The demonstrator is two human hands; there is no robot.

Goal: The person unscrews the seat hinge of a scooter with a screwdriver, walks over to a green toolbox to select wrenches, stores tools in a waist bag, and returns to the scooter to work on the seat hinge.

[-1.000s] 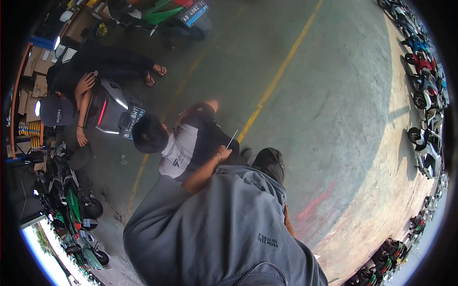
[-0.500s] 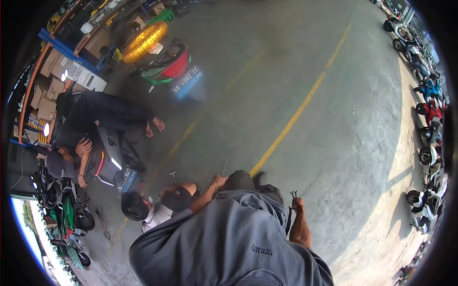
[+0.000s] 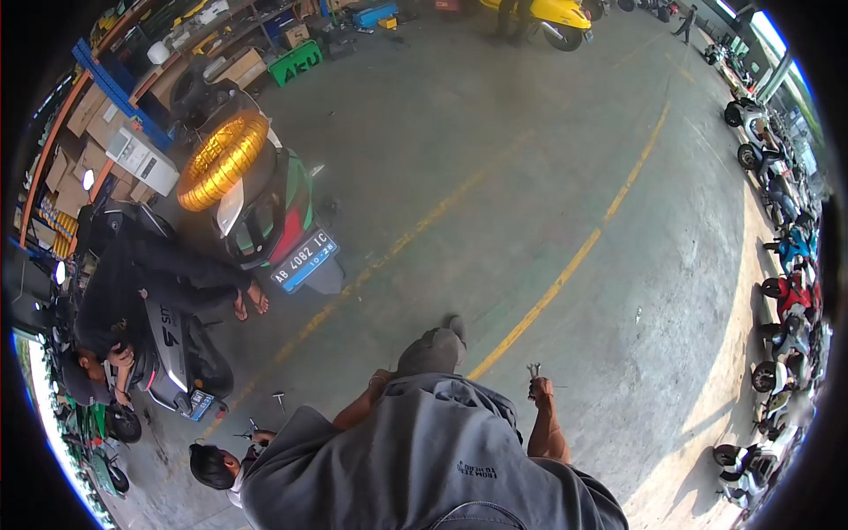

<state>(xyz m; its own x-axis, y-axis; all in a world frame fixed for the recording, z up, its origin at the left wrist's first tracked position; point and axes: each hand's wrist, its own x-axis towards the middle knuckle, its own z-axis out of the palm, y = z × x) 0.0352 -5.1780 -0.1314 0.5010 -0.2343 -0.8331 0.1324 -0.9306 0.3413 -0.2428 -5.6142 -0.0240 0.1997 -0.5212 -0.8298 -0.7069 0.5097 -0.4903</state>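
Observation:
My right hand (image 3: 542,394) is closed around several metal wrenches (image 3: 533,369) whose open ends stick out past the fingers, with a thin rod poking out sideways. On the other side of my grey shirt, my left hand (image 3: 380,378) is closed on a thin metal rod, of which little shows. My leg (image 3: 430,353) reaches forward between the hands. A crouching co-worker (image 3: 213,466) is at the lower left, one hand (image 3: 263,436) by a small tool. On the floor near them lies a T-shaped tool (image 3: 279,399).
A scooter with a gold-wrapped ring (image 3: 226,161) stands ahead left. Beside it, a person (image 3: 124,291) leans over a grey scooter (image 3: 168,353). Shelves with boxes (image 3: 141,162) line the left. Parked motorcycles (image 3: 793,291) line the right. A yellow scooter (image 3: 556,19) is far ahead.
The view has swung up and forward, bringing in more floor and the yellow scooter. The crouching co-worker has shifted to the lower left. My right hand with the wrenches has come into view.

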